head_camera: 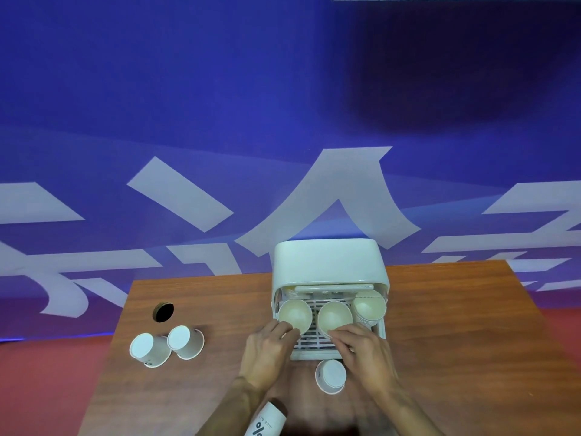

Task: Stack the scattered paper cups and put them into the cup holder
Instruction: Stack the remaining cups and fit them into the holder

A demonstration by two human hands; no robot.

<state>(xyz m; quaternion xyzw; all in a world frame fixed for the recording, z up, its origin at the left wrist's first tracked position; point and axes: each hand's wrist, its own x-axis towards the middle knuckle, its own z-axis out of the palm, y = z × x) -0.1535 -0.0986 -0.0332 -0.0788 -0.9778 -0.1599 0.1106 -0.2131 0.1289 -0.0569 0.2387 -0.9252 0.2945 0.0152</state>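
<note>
A white cup holder (330,262) with a raised lid stands at the table's far edge, its slatted tray pulled toward me. Inside it a cup (295,313) sits at the left, another cup (334,316) in the middle, and a stack of cups (369,306) at the right, all mouths up. My left hand (267,350) pinches the near rim of the left cup. Fingers of my right hand (361,350) grip the near rim of the middle cup. Upside-down cups stand on the table: two at the left (150,349) (185,341) and one (330,375) between my wrists.
The wooden table (456,341) has a round dark cable hole (163,311) at its left. A white printed cup (265,420) lies at the bottom edge under my left forearm. A blue banner with white characters hangs behind the table; red floor shows on both sides.
</note>
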